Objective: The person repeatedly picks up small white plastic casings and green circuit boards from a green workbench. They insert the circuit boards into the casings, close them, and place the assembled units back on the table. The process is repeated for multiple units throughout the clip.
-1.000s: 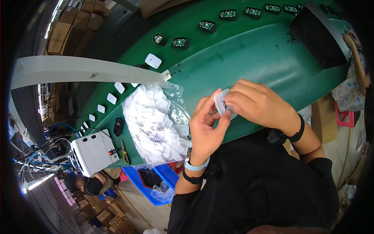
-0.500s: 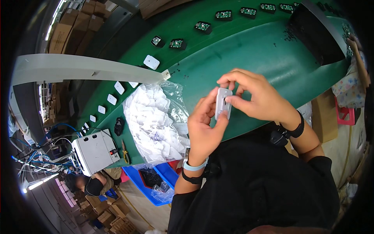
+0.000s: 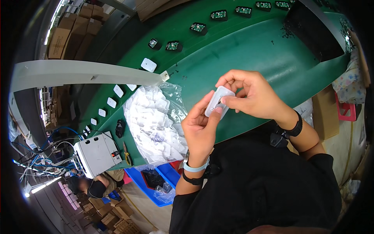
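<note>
Above the green bench I hold a small white plastic cover (image 3: 219, 94), a rounded rectangle with a raised rim and a small dark spot near its middle. My left hand (image 3: 199, 133) grips its near left end, the thumb lying over the face and the fingers along the edge. My right hand (image 3: 255, 96) presses its thumb on the face, with its fingers curled at the far right edge. The thumbs partly hide the middle of the cover. To the left of my hands lies a clear plastic bag (image 3: 150, 126) full of similar white pieces.
Along the green conveyor belt (image 3: 128, 58) sit several black housings with circuit boards (image 3: 198, 28) and white covers (image 3: 149, 64). A pale metal bar (image 3: 93, 71) crosses at left. Pliers (image 3: 127, 154), a white machine (image 3: 95, 154), a blue bin (image 3: 157, 199) and a black tray (image 3: 313, 33) surround the bench.
The cover has tilted to the right and turned its face more toward view. My left hand has shifted slightly left with it. Pieces along the belt appear slightly farther left.
</note>
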A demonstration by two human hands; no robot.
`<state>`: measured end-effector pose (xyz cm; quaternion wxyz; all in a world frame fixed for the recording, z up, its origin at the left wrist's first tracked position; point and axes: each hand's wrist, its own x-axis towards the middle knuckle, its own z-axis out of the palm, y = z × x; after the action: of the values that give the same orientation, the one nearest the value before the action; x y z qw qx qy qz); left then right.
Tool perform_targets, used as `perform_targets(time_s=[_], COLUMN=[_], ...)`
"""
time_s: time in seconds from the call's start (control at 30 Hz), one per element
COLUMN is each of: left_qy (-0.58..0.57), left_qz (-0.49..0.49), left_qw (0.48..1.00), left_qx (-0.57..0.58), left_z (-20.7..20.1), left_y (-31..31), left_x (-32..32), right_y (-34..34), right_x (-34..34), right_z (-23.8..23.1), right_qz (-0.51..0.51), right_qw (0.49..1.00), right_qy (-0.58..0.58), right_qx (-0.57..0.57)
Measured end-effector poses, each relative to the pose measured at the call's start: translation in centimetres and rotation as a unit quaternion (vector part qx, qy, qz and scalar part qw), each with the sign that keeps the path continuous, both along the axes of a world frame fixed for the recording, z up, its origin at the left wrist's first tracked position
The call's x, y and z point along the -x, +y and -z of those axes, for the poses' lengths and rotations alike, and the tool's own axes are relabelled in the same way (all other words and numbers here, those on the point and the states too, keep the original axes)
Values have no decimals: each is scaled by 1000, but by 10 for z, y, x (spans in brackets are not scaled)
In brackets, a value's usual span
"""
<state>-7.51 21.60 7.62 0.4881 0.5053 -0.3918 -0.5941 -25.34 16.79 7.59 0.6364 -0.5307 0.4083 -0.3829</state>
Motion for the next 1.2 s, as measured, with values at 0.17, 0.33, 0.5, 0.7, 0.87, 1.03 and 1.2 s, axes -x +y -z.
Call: perform_targets(time_s=[0.17, 0.33, 0.5, 0.7, 0.87, 1.03, 1.2], left_qy=[53, 201, 220, -131, -360, -729, -632], left_qz=[-26, 2, -2, -10, -250, 20, 38], left_qw=[998, 979, 972, 991, 893, 679, 774], left_qx=[27, -31, -84, 40, 103, 87, -1], left_z=[16, 25, 35, 24, 62, 115, 104], left_y=[-8, -13, -22, -53, -136, -259, -275], left_x=[0, -6, -12, -80, -249, -302, -278], right_y=[0, 2, -1, -13, -8, -5, 12], right_x=[-3, -6, -18, -1, 22, 37, 53], right_z=[7, 44, 74, 80, 79, 95, 88], right_qz=[-32, -55, -82, -22, 38, 79, 109], right_qw=[997, 979, 963, 955, 953, 957, 963], right_qy=[-62, -181, -254, -296, -300, -279, -245], right_qx=[-41, 76, -30, -21, -25, -25, 4])
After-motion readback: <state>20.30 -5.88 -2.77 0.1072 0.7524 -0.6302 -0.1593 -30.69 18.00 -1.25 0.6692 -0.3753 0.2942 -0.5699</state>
